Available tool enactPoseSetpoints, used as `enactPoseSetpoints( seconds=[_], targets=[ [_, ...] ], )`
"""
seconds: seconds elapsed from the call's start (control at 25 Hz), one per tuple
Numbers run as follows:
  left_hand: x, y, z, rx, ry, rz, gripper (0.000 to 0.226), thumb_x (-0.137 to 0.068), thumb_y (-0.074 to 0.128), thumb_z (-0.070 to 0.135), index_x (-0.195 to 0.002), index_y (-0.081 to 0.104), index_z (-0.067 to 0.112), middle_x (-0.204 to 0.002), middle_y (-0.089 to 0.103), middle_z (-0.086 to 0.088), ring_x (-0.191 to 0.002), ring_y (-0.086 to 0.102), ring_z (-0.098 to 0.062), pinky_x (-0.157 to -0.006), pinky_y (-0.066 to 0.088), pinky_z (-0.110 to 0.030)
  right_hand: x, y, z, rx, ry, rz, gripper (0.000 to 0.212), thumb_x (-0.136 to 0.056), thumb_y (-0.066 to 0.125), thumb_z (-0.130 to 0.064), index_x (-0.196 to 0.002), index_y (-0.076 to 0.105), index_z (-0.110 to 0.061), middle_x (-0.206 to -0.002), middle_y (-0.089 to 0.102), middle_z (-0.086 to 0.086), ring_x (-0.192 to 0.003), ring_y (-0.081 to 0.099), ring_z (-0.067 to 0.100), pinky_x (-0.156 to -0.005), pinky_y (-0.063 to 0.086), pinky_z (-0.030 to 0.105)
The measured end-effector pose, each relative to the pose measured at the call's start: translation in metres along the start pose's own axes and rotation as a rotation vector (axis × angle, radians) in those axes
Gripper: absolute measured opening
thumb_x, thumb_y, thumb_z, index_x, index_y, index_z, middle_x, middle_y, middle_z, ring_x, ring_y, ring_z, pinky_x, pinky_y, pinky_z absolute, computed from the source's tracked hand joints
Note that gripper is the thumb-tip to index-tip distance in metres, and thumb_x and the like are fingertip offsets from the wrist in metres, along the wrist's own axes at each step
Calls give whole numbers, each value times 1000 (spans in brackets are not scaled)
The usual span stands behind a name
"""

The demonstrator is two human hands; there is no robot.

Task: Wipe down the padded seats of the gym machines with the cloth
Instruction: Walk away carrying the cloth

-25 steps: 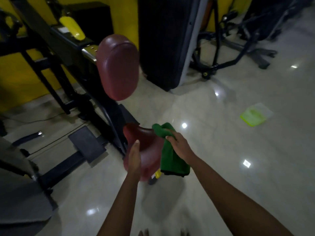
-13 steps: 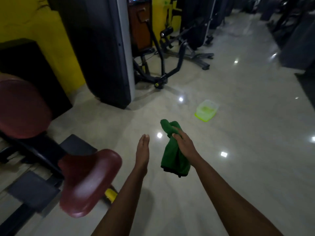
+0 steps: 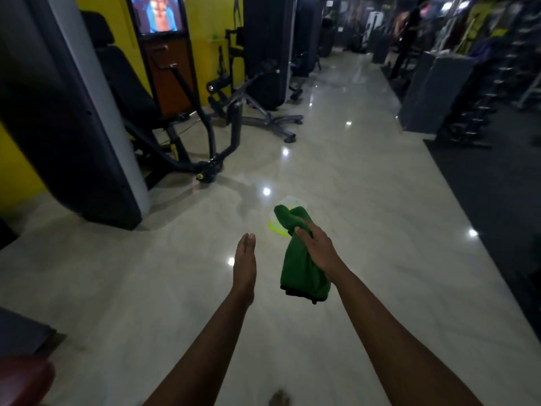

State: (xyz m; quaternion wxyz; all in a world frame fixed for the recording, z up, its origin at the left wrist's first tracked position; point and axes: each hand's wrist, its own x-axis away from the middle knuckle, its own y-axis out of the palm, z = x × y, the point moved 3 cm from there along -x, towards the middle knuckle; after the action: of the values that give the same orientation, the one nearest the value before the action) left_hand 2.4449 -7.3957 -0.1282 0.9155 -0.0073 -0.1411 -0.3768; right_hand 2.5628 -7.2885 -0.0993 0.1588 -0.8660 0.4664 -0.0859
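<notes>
The green cloth (image 3: pixel 301 271) hangs bunched in the right hand (image 3: pixel 317 250), fingers curled round its middle, up over the floor (image 3: pixel 366 206). It looks light, soft and floppy, so I'd say any handful holds it fine. Left hand (image 3: pixel 246 259) is out flat, fingers straight, holding nothing. Nearest padding is the black seat (image 3: pixel 128 83) off left and a maroon pad (image 3: pixel 23 382) in the bottom corner, and no writing reads anywhere; the screen (image 3: pixel 158 13) is just blur.

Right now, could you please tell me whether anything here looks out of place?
One thing: a small translucent container with a yellow-green base sits alone on the polished floor, mid-walkway, partly hidden behind the green cloth the right hand grips. It may be a trip hazard.
</notes>
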Motion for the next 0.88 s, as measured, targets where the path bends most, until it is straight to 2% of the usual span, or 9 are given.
enactPoseSetpoints(
  seconds=[0.16, 0.32, 0.4, 0.56, 0.68, 0.88],
  targets=[
    [-81, 87, 2, 46, 20, -3, 48, -98, 39, 40, -143, 36, 22, -149, 36, 2, -136, 34, -15, -106, 25, -30, -101, -68, 41, 124, -31, 14, 34, -96, 49, -24, -130, 53, -22, -117, 56, 16, -105, 54, 24, -78, 40, 26],
    [-169, 166, 19, 78, 3, 19, 46, -99, 39, 36, -142, 37, 19, -148, 38, -1, -135, 36, -18, -104, 26, -30, -209, -123, 71, 263, -42, -24, 38, -93, 54, -23, -131, 52, -24, -119, 53, 18, -113, 51, 28, -90, 39, 29],
    [-210, 200, 33, 72, 19, 23, 47, -99, 39, 35, -143, 36, 18, -148, 38, -1, -134, 36, -17, -103, 26, -28, -259, -145, 82, 318, -53, -63, 39, -93, 55, -24, -132, 51, -24, -120, 51, 17, -114, 49, 27, -91, 37, 28],
    [-276, 239, 40, 48, -9, 81, 48, -99, 39, 36, -144, 35, 18, -148, 37, 0, -135, 36, -16, -106, 26, -29, -348, -166, 108, 415, -59, -170, 43, -90, 56, -29, -132, 51, -22, -121, 51, 19, -113, 50, 29, -82, 32, 21],
    [-337, 257, 39, 31, -26, 145, 49, -98, 40, 39, -143, 36, 20, -149, 37, 2, -135, 36, -16, -110, 24, -34, -427, -169, 124, 478, -77, -273, 42, -91, 56, -24, -133, 50, -23, -125, 48, 18, -117, 47, 29, -88, 34, 25],
    [-449, 296, 42, 107, -34, 305, 44, -99, 38, 33, -141, 40, 18, -147, 39, 1, -135, 37, -18, -110, 24, -33, -575, -154, 157, 614, -149, -523, 43, -92, 54, -28, -135, 48, -29, -128, 42, 16, -117, 47, 32, -97, 37, 30]
  ],
)
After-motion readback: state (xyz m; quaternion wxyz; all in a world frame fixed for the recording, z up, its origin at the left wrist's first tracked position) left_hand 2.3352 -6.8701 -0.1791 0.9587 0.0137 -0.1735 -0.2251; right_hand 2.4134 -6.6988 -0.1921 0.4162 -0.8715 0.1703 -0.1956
